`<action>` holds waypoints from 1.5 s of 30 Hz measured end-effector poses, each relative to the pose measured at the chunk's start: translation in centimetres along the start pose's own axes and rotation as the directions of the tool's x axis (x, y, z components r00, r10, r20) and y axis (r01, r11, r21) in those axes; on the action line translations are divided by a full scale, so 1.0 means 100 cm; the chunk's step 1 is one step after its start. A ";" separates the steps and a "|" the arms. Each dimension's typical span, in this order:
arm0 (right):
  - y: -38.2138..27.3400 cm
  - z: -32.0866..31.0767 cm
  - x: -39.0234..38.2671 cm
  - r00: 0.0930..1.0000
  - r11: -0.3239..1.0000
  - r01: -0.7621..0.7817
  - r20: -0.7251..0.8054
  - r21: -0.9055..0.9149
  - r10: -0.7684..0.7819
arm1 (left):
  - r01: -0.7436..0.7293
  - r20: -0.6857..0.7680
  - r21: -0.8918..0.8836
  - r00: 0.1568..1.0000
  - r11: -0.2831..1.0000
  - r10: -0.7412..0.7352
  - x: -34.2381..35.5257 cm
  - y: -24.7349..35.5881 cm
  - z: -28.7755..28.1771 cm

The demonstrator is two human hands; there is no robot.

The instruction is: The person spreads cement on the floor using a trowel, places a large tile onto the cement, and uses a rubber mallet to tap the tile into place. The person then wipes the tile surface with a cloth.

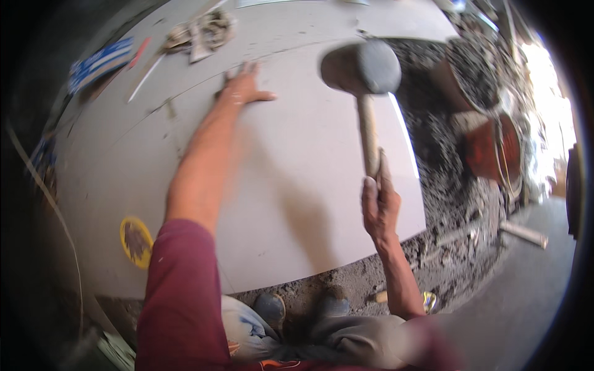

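My right hand (pixel 382 213) grips the lower part of a rubber mallet's (pixel 378 67) wooden handle. The mallet's dark grey head is raised above a large pale floor tile (pixel 322 154), and a shadow falls on the tile. My left hand (pixel 246 89) lies on the tile's far part beside the dark joint line, thumb and fingers spread. It holds nothing. The left forearm reaches across the tile's left side and hides part of it.
Rough grey mortar (pixel 433 142) borders the tile on the right and near side. Buckets, one orange (pixel 495 148), stand at the right. A crumpled cloth (pixel 210 34), a blue-and-white packet (pixel 102 63) and a yellow-rimmed oval (pixel 148 241) lie on tiles at left. My shoes (pixel 270 307) stand on mortar.
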State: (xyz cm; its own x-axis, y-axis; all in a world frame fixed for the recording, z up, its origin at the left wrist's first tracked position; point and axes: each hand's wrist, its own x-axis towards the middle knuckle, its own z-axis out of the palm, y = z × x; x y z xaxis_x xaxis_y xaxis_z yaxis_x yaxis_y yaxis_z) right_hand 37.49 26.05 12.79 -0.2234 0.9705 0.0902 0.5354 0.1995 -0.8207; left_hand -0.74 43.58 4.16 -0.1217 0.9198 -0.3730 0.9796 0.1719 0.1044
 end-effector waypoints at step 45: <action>0.041 -0.015 -0.040 0.989 0.955 0.056 0.146 -0.290 -0.014 | 0.071 -0.061 -0.106 0.995 0.992 -0.078 -0.017 0.003 0.017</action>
State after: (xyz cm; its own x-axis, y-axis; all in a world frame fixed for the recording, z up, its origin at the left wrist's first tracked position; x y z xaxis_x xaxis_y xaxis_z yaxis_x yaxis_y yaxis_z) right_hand 41.87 23.17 9.89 -0.3474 0.9375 0.0182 0.7352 0.2844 -0.6153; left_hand -0.01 41.49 3.21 -0.2071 0.9235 -0.3228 0.9458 0.2733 0.1752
